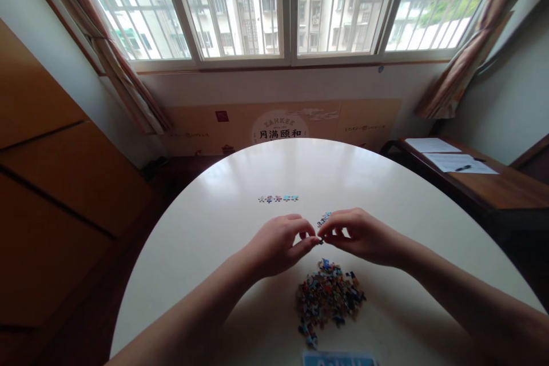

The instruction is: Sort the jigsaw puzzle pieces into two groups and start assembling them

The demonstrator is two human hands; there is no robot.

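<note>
My left hand (285, 243) and my right hand (358, 237) meet over the middle of the round white table (193, 297). Both are closed in a pinch, fingertips together at one small dark jigsaw puzzle piece (321, 241). Just behind the right fingers lies a small group of pale blue and dark puzzle pieces (325, 219), partly hidden by that hand. Farther back, a short row of joined puzzle pieces (278, 198) lies flat. Nearer to me, below the hands, is a heap of loose, many-coloured puzzle pieces (328, 294).
A blue box or card (338, 359) with pale lettering, cut off by the frame, sits at the table's near edge. To the right stands a brown wooden table (514, 183) with papers (461, 163) and pens. Printed cardboard (193, 120) leans below the barred window.
</note>
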